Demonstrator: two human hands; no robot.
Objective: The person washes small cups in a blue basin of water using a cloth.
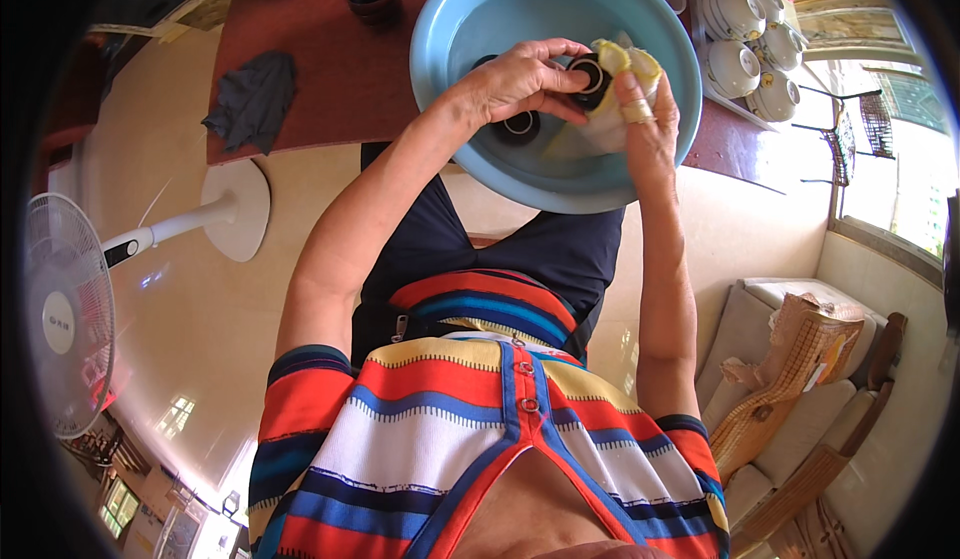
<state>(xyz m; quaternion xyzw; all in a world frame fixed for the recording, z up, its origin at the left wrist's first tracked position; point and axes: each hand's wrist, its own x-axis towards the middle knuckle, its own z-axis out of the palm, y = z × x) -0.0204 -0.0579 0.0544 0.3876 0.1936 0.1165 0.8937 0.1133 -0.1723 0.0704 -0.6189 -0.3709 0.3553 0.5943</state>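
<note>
Over a blue plastic basin [442, 56] of water, my left hand [529, 79] grips a small dark cup [594, 98], its pale foot ring turned up towards me. My right hand [651, 113] pinches a wet white cloth with yellow edging [611, 120] against the cup's right side. Part of the cloth hangs down into the water. Below my left hand another dark cup [519, 128] lies in the basin with its ring showing. A further dark rim beside my left wrist is mostly hidden.
The basin stands on a dark red table [322, 94]. A dark cup stack [373, 0] and a grey cloth [255, 98] lie left. Right, several white bowls [733, 68] rest upside down on a tray [739, 109]. A white standing fan [64, 319] is at far left, a cushioned seat [802, 394] at right.
</note>
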